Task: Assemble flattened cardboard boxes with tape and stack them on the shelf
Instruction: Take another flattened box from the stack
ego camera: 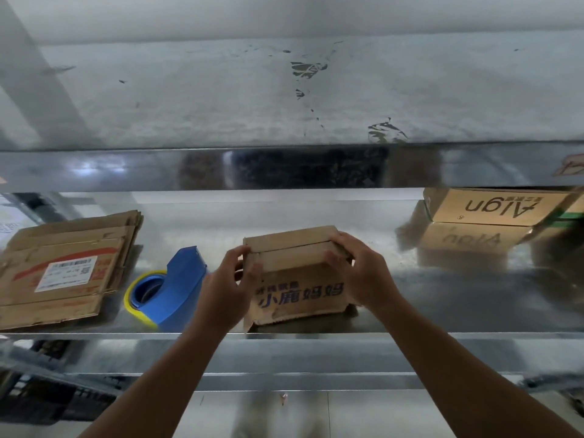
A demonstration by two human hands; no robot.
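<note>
I read blue characters 小鹿妈妈 on the near face of the small box (297, 295); the smaller line above them is too blurred. The right-hand box (493, 207) carries "Algn" upside down. The white label (66, 273) on the flattened cardboard (72, 311) is too small for me to read

tape dispenser (172, 290) left of box (297, 279)

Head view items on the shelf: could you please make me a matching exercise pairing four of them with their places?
Things: 1 small box; 2 tape dispenser; 3 flattened cardboard; 4 Align box.
Places: A far right of the shelf; B far left; C gripped by left hand and right hand; D between the cardboard and the gripped box.
Pairs: 1-C, 2-D, 3-B, 4-A.
</note>
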